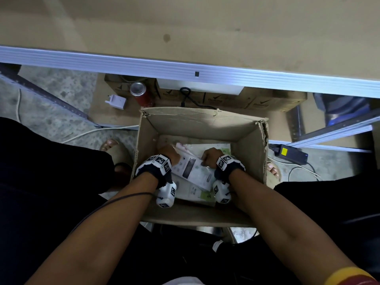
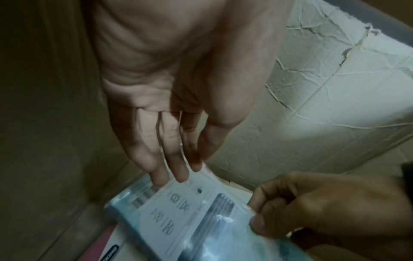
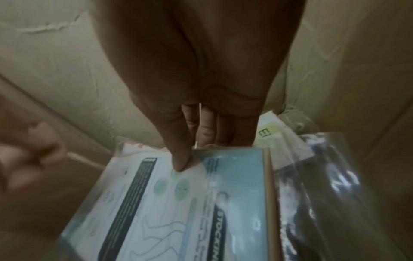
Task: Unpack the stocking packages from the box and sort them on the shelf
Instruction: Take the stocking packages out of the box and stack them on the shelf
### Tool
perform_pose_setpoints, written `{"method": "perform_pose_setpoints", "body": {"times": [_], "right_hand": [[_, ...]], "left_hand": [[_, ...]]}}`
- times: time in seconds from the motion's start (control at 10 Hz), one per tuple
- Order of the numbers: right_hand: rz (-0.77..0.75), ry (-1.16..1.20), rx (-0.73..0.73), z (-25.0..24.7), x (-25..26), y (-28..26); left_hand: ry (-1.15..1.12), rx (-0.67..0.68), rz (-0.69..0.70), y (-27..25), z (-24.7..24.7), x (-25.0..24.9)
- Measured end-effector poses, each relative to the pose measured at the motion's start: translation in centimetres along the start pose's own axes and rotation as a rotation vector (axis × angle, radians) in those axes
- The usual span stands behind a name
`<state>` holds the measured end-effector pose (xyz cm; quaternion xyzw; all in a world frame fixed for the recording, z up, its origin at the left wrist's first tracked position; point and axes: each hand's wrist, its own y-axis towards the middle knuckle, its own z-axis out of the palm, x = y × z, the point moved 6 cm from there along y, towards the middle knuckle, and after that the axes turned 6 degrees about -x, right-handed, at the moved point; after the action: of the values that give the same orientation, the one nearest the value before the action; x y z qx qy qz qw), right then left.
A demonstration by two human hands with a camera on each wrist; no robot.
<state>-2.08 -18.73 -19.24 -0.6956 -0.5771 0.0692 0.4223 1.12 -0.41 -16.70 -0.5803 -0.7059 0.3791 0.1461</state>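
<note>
An open cardboard box [image 1: 205, 122] stands on the floor in front of the shelf [image 1: 185, 68]. Both my hands are down inside it on one white and pale-blue stocking package [image 1: 191, 169] [image 2: 178, 211] [image 3: 167, 203]. My right hand [image 1: 209, 157] [image 3: 187, 159] pinches the package's edge, thumb on top and fingers underneath. The straight fingertips [image 2: 167, 173] of my left hand [image 1: 168, 153] lie against the package's other end. More packages [image 1: 205, 194] lie beneath, among them a clear bag with dark fabric [image 3: 312, 194] and a pink-edged one [image 2: 100, 247].
Under the shelf stand a red can [image 1: 141, 95], a white plug adapter [image 1: 117, 101] and a row of small cartons [image 1: 226, 99]. A black power brick [image 1: 292, 154] with cables lies right of the box. My sandalled feet flank the box.
</note>
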Motion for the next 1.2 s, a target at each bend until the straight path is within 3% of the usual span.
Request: {"method": "perform_pose_setpoints", "body": {"times": [0.2,0.5,0.8,1.2], "right_hand": [[0.113,0.142,-0.122,-1.9,-1.9,-0.5],[0.159,0.252,-0.100,-2.4,-3.7,-1.5],[0.189,0.323,-0.154,-2.9,-4.7,-2.9],[0.258,0.283,-0.186,-3.1,-5.4,-4.1]], "left_hand": [[0.075,0.026,0.028,0.0,1.5,0.6],[0.137,0.172,0.022,-0.2,4.7,0.8],[0.330,0.221,0.237,-0.1,6.4,0.5],[0.512,0.266,0.349,-0.7,8.6,0.0]]}}
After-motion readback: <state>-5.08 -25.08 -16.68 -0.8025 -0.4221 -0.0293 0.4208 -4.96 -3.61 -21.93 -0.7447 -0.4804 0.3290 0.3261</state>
